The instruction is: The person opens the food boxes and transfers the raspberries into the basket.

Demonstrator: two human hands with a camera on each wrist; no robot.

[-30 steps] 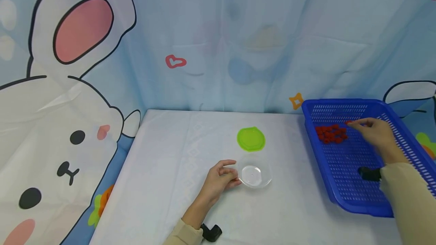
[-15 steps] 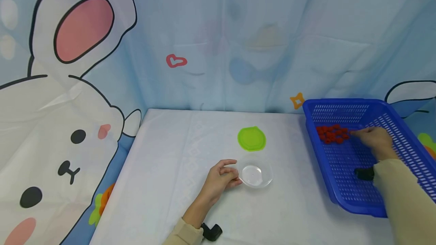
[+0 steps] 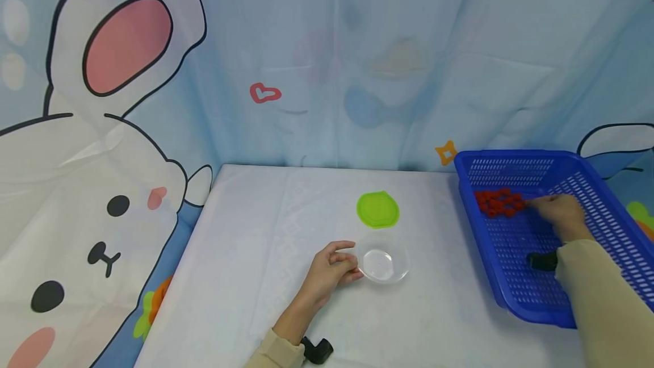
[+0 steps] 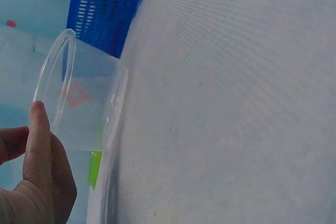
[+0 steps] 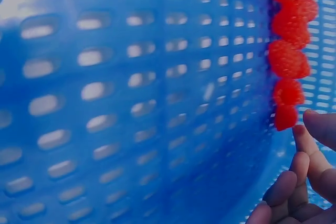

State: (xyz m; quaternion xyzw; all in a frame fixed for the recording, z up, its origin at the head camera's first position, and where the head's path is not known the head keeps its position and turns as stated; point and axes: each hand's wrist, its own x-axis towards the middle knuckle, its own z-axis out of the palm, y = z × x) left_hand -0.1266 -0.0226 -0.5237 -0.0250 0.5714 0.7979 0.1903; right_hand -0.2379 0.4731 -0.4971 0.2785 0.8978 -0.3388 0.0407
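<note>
In the head view, my left hand (image 3: 332, 271) pinches the rim of a transparent plastic cup (image 3: 383, 260) standing on the white table. The left wrist view shows a finger against the rim of this cup (image 4: 89, 93), which has nothing visible inside. My right hand (image 3: 562, 214) is down inside the blue basket (image 3: 531, 288), beside a cluster of red raspberries (image 3: 498, 202). In the right wrist view its thumb and index finger lie slightly apart, close to the nearest raspberry (image 5: 286, 117), with nothing visible held between them.
A green lid (image 3: 377, 209) lies flat on the white tablecloth (image 3: 245, 277), just behind the cup. The perforated basket stands at the table's right side. A printed cloth (image 3: 317, 61) hangs behind the table.
My right hand has lowered into the basket; the red raspberry seen at its fingertips a second ago is now indistinguishable from the cluster's edge. My left hand and the cup stay put.
</note>
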